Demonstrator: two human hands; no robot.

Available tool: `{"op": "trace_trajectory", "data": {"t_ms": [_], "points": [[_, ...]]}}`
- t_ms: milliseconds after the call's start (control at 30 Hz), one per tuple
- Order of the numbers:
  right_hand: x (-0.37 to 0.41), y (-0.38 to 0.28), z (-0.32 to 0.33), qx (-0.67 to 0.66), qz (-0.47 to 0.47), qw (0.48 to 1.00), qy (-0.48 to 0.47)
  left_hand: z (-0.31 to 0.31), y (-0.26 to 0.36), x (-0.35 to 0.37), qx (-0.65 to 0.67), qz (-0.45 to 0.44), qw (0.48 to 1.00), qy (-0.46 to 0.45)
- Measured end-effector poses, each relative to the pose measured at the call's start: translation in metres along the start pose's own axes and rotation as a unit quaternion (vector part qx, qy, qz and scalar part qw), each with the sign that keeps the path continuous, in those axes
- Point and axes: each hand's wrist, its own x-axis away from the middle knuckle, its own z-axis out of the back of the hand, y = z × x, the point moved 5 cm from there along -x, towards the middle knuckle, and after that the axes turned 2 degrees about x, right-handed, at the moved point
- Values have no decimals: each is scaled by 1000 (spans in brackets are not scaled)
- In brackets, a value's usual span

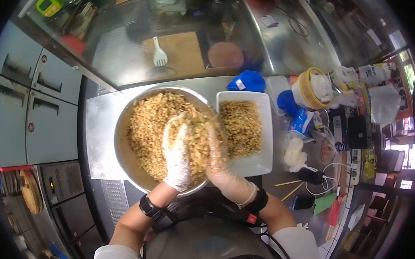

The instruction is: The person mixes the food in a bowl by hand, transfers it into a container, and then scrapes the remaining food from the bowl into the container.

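Head view, with clock directions read from the middle of the large metal bowl point(125, 156): a pale-doored cabinet point(54, 77) is at 10 o'clock, and a steel unit point(68, 180) with a lit orange display at 8 o'clock. The bowl rests on a shiny metal surface point(102, 136). In it lies the crumbly, pale brown chopped mixture point(149, 142), spreading broadly from 8 to 12 o'clock. At 12 o'clock, beyond the rim, a white slotted spatula point(159, 54) lies on a brown board point(186, 52).

The right hand point(176, 152), in a thin whitish glove, reaches over the rim at 6 o'clock into the bowl. Its grip is open, with the fingers extended and lightly curved against the mixture. The left hand point(216, 152), gloved too and dotted with crumbs, comes in between 4 and 5 o'clock. Its grip is also open and cupped, facing the other, with a mound of mixture between the two. Fingertips are partly hidden in it.

A reddish-brown disc point(225, 55) is at 1 o'clock. Just beside the bowl at 3 o'clock, a white rectangular tray point(266, 135) holds a browner chopped food point(240, 127). A bright blue bundle point(247, 82) is near the tray's far edge, at 2 o'clock. Two thin yellow sticks point(292, 191) lie at 4 o'clock. Farther right, a crumpled white bundle point(294, 155) and a blue packet point(302, 121) are near 3 o'clock, and a round rimmed basket point(297, 93) holding white cloth-like material is between 2 and 3 o'clock.
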Motion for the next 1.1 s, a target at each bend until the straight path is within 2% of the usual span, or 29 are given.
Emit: {"op": "trace_trajectory", "data": {"t_ms": [33, 100, 133, 167, 200, 233, 267, 300, 333, 367, 400, 433, 467, 500, 533, 567, 633, 700, 767, 800, 833, 867, 900, 933, 967, 1000, 1033, 1067, 1100], "points": [[-1, -9, 15, 3, 2, 1000, 5, -20, -5, 2, 16, 18, 999, -33], [-2, -15, 52, -135, -124, 983, 20, -58, -18, 7, 110, 98, 987, -68], [-2, -6, 75, -152, -199, 967, 52, -66, -28, 6, 40, 83, 990, -110], [-5, 2, 98, -152, -198, 967, 57, -69, -48, 4, -31, 69, 986, -149], [-4, 17, 123, -114, -241, 959, 96, -65, -64, 7, -116, -81, 964, -223], [-2, 21, 141, -76, -284, 947, 134, -70, -61, 9, -116, -79, 964, -226], [-1, 19, 154, -76, -284, 946, 136, -72, -68, 7, -57, 44, 978, -195], [2, 11, 163, -12, -286, 952, 104, -71, -76, 8, 3, 166, 973, -160], [5, 7, 169, 52, -289, 953, 70, -65, -71, 12, 141, 146, 966, -160], [7, 15, 179, 52, -293, 952, 67, -59, -63, 11, -21, 77, 984, -161], [6, 25, 189, 117, -237, 963, 53, -53, -46, 10, -62, 83, 985, -142], [2, 19, 183, 180, -177, 967, 37, -41, -31, 7, -102, 87, 983, -122], [3, 20, 168, 177, -186, 966, 19, -4, -26, 4, -110, 84, 990, -31], [2, -8, 137, 128, -165, 978, 5, 32, -26, 4, -117, 82, 988, 54], [-1, -24, 109, 77, -143, 987, -9, 61, -28, 4, -99, 75, 988, 94], [-2, -23, 88, 72, -149, 986, -22, 89, -25, 4, -144, 45, 982, 113], [4, -8, 45, 5, -236, 970, -63, 139, -29, 8, -195, 26, 963, 183], [11, 59, 27, 102, -133, 983, -74, 174, -44, 11, -181, 48, 954, 233], [17, 116, 21, 158, -178, 971, -12, 188, -51, 10, -202, 74, 936, 280], [13, 130, 12, 161, -180, 970, -15, 193, -65, 4, -157, 77, 934, 312], [16, 148, 10, 107, -296, 948, 41, 197, -80, 3, -111, 84, 928, 345], [19, 164, 7, 51, -401, 909, 99, 199, -95, 1, -57, 105, 924, 362], [14, 168, -6, 55, -395, 912, 97, 197, -104, -8, -1, 121, 920, 373], [16, 171, -22, 105, -364, 922, 81, 187, -108, -14, 57, 137, 930, 335], [18, 175, -39, 153, -331, 929, 64, 193, -122, -18, 9, 126, 924, 361], [18, 182, -49, 116, -257, 957, 69, 187, -122, -24, 22, 136, 930, 340], [19, 180, -60, 116, -250, 959, 69, 181, -118, -29, 35, 146, 936, 317], [18, 181, -69, 60, -277, 955, 84, 177, -115, -32, 47, 191, 937, 289], [17, 183, -74, 4, -302, 948, 99, 174, -116, -36, 62, 171, 941, 287]]}}
